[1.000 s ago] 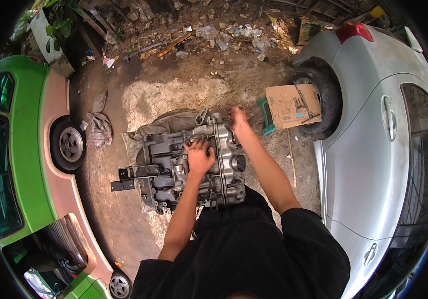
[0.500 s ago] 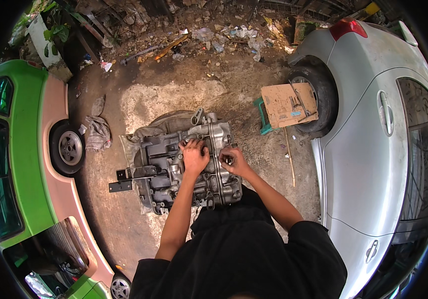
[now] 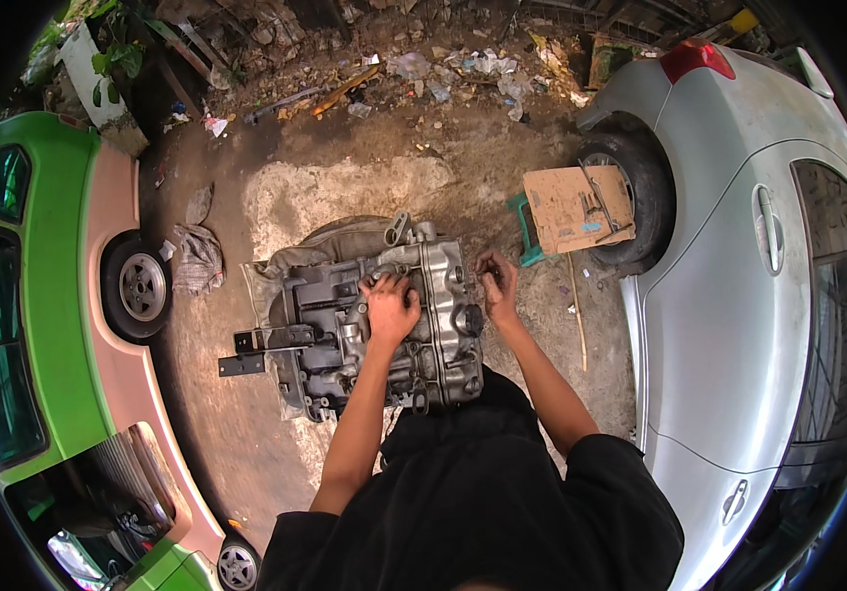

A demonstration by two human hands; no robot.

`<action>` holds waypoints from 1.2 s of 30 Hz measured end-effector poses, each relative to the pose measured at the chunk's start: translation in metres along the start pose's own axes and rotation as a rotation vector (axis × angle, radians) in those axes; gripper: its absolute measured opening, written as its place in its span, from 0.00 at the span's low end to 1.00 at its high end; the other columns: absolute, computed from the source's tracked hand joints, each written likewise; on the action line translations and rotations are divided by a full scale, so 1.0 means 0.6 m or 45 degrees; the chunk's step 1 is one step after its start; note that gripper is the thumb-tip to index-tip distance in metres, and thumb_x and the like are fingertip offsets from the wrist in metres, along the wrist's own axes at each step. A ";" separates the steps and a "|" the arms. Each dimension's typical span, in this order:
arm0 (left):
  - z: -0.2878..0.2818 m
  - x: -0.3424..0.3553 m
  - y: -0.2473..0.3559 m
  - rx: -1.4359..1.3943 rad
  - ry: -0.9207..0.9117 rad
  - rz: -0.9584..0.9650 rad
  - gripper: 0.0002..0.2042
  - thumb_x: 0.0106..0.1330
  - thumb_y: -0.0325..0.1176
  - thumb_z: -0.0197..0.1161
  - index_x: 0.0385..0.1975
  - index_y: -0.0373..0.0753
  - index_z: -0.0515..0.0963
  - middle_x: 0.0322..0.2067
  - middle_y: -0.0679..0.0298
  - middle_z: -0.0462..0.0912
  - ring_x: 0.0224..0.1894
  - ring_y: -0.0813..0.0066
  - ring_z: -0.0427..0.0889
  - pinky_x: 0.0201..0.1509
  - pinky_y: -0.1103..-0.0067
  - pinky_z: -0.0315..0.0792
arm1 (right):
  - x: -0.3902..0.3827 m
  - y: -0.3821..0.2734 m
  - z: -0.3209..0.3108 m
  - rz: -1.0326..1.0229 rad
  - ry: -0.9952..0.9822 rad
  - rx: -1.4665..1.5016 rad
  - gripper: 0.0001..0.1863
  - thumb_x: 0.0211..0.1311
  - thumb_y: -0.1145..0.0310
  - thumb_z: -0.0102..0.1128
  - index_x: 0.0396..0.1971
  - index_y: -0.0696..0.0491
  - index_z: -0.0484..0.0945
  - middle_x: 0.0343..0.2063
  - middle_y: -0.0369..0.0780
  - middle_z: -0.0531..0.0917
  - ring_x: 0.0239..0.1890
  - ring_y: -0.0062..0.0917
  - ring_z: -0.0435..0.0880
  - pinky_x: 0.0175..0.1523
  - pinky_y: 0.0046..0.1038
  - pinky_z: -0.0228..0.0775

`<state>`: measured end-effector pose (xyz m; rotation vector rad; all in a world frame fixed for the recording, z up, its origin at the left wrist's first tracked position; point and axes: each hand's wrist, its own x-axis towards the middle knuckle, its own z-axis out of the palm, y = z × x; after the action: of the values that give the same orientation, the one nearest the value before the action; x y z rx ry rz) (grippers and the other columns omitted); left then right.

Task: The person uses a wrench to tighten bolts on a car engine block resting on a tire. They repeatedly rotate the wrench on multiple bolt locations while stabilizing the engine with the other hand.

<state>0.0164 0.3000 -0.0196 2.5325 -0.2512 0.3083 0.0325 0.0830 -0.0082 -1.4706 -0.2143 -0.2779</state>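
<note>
A grey metal car engine (image 3: 344, 361) lies on the ground before me, with a ribbed cover along its right side. My left hand (image 3: 393, 310) rests on top of it near the middle, fingers bent over a raised part and holding on there. Just off the engine's right edge, my right hand (image 3: 500, 288) is raised with its fingers loosely curved and thumb apart from them; nothing shows between them. A round black cap (image 3: 469, 319) sits on the engine's right side, near that hand. A flat black bracket (image 3: 242, 365) sticks out at the left.
On the right, a cardboard sheet (image 3: 566, 202) with several tools lies on a green stool (image 3: 521, 229), against a silver car (image 3: 714, 325). A thin stick (image 3: 577, 315) lies below it. A green and pink vehicle (image 3: 64, 266) stands left, near a crumpled cloth (image 3: 198, 260). Litter (image 3: 423, 84) covers the far ground.
My right hand has moved off the engine to the right and slightly away from me, uncovering the black cap. The left hand stays where it was on the engine.
</note>
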 end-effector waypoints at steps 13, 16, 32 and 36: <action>0.000 0.000 0.000 -0.035 -0.009 -0.026 0.11 0.55 0.34 0.59 0.33 0.34 0.82 0.36 0.58 0.83 0.46 0.59 0.79 0.62 0.40 0.53 | 0.145 0.075 0.009 0.870 0.128 0.001 0.04 0.72 0.66 0.50 0.40 0.47 0.65 0.25 0.29 0.64 0.22 0.17 0.61 0.30 0.24 0.61; 0.003 0.000 -0.001 -0.041 -0.008 -0.022 0.11 0.55 0.34 0.59 0.33 0.35 0.82 0.37 0.58 0.83 0.46 0.58 0.79 0.62 0.37 0.51 | 0.159 0.090 0.010 1.013 0.086 0.083 0.07 0.71 0.66 0.52 0.44 0.47 0.67 0.25 0.31 0.67 0.22 0.19 0.65 0.29 0.27 0.64; 0.004 0.000 0.001 -0.015 -0.065 -0.058 0.12 0.55 0.35 0.59 0.34 0.35 0.82 0.37 0.59 0.83 0.48 0.60 0.79 0.64 0.37 0.51 | 0.176 0.117 0.069 1.235 0.470 -0.061 0.12 0.65 0.72 0.52 0.47 0.58 0.72 0.31 0.41 0.75 0.29 0.26 0.73 0.32 0.31 0.67; 0.003 0.002 0.002 -0.012 -0.080 -0.073 0.12 0.54 0.35 0.59 0.33 0.35 0.82 0.36 0.58 0.83 0.46 0.61 0.79 0.63 0.41 0.54 | 0.179 0.123 0.111 1.243 0.610 -0.174 0.14 0.65 0.71 0.53 0.47 0.60 0.71 0.36 0.43 0.77 0.33 0.28 0.77 0.33 0.34 0.69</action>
<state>0.0176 0.2978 -0.0198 2.5376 -0.2030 0.2048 0.1592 0.1495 -0.0388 -1.4341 0.9068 0.1627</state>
